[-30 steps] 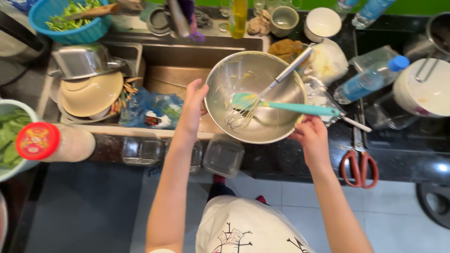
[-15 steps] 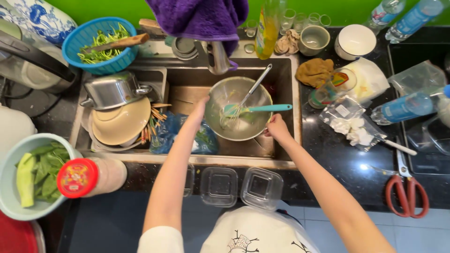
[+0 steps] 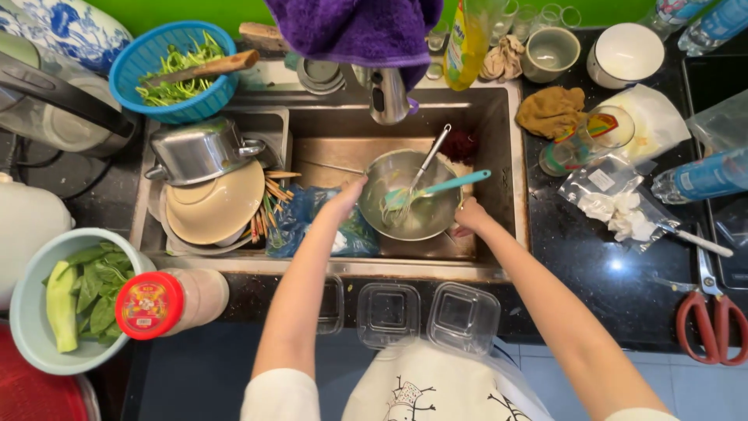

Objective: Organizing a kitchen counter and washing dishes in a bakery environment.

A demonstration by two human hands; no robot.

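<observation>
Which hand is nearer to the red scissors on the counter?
The right hand. It is at the right rim of the metal bowl, on the side toward the scissors; the left hand is at the bowl's left rim, farther away.

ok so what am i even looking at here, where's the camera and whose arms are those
The camera sits on a person's head and looks straight down, so the two bare arms are their own. There is no machine here. Below is a kitchen sink set in a dark counter. The left hand grips the rim of a steel bowl inside the sink, and the right hand is at its other edge. In the bowl lie a whisk with a teal handle and a metal utensil. Left of it are stacked plates and a steel pot. A blue basket of greens stands behind, red scissors lie to the right, and clear tubs sit below the counter's front edge.
</observation>
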